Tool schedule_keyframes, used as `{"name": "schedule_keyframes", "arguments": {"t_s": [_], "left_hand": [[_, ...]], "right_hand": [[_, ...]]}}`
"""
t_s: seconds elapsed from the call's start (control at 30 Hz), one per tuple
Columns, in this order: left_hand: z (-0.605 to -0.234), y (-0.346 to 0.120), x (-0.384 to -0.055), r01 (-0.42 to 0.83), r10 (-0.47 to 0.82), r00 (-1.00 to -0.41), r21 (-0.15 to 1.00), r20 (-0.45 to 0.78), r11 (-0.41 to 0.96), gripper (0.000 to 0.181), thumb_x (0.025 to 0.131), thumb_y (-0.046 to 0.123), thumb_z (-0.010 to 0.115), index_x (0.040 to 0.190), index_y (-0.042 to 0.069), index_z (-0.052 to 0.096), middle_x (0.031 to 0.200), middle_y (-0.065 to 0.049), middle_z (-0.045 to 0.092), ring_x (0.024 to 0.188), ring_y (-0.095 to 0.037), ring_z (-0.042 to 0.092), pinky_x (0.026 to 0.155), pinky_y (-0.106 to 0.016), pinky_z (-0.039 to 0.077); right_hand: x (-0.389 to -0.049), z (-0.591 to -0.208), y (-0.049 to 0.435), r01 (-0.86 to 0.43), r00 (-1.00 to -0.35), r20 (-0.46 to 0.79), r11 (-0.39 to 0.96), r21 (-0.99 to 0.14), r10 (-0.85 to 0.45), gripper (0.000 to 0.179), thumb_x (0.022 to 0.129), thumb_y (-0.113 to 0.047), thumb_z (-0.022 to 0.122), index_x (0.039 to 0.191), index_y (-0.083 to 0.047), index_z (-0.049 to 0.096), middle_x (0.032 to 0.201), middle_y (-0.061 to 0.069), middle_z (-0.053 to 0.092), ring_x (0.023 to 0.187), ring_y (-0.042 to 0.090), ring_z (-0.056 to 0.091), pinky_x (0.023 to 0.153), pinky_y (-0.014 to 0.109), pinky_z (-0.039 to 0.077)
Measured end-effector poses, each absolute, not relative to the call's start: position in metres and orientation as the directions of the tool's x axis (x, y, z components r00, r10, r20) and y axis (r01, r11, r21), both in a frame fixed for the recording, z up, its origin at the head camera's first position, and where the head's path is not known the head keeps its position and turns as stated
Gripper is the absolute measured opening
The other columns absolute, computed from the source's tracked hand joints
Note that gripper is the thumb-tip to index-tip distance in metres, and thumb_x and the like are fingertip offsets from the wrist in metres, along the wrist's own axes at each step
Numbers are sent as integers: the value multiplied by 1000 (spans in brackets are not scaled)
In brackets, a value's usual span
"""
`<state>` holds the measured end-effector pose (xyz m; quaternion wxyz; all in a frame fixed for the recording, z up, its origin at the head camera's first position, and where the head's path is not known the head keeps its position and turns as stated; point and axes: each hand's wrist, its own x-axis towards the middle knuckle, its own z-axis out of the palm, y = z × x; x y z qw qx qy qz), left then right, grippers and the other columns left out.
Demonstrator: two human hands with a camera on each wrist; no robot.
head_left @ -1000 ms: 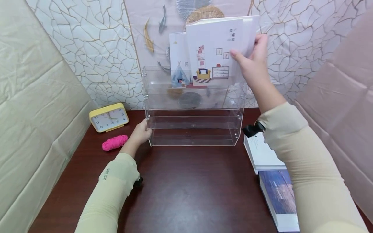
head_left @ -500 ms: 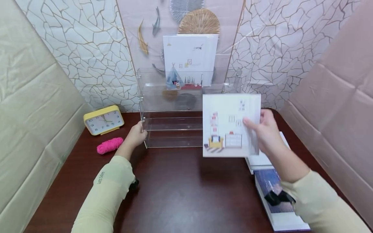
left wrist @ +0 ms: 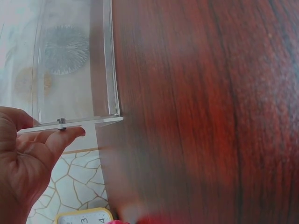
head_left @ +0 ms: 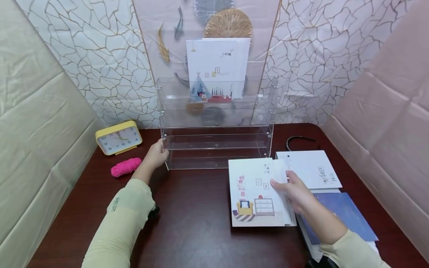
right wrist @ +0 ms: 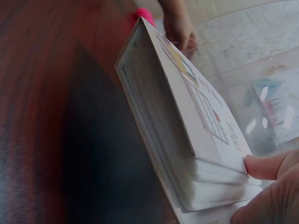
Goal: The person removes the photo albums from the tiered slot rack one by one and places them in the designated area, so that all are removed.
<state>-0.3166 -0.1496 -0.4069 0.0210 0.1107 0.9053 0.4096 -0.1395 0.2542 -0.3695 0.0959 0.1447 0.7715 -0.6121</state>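
My right hand [head_left: 295,193] pinches the right edge of a thick white photo album [head_left: 251,193], thumb on the cover printed with a yellow armchair and a dresser. The album hangs tilted close over the table, and its page block shows in the right wrist view. My left hand [head_left: 155,153] grips the left side panel of a clear acrylic rack [head_left: 218,163]; the left wrist view shows the thumb on one face of the panel [left wrist: 77,123] and fingers on the other. A second white album [head_left: 231,56] with a blue tent picture stands upright in the top tier.
A white book [head_left: 301,160] and a blue-covered book [head_left: 352,214] lie at the right, partly behind my right hand and forearm. A black curved band [head_left: 299,137] lies behind them. At the left are a yellow clock [head_left: 119,138] and a pink yarn skein [head_left: 125,167].
My right hand has brought the armchair-covered album from the rack's top tier down and forward over the table, uncovering the tent-covered album. My left hand keeps its grip on the rack.
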Motion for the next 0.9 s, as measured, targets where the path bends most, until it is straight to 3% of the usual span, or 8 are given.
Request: {"name": "schedule_keyframes", "arguments": {"t_s": [0.3,0.5,0.77,0.9], "left_hand": [[-407,-149,-318,188,221,-974,749,56,636,46,91,0,43,136,-10,33,115,-31,55,95,-32,51,86,-45,44],[-408,-147,-317,194,230,-971,752,58,630,48,91,-1,43,137,-9,32,108,-31,58,87,-31,54,78,-41,45],[-409,-149,-317,218,230,-969,745,89,630,47,90,-2,43,135,-11,33,112,-32,56,91,-32,52,85,-45,44],[-409,-150,-316,233,233,-967,735,105,636,48,89,-2,44,135,-12,34,106,-32,58,89,-32,52,82,-43,45]], "right_hand": [[-148,-397,259,414,-910,-394,299,-860,126,65,92,-12,57,136,16,19,118,30,43,97,32,55,79,36,49],[-149,-403,261,459,-887,-422,456,-763,188,73,90,-19,60,133,21,18,123,37,36,107,40,45,91,48,40],[-150,-408,260,342,-938,-295,626,-701,183,73,86,-18,65,129,19,20,123,40,36,115,48,39,98,56,30],[-151,-411,260,286,-956,-237,724,-628,172,71,84,-18,66,126,22,24,121,43,37,116,52,39,97,56,32]]}}
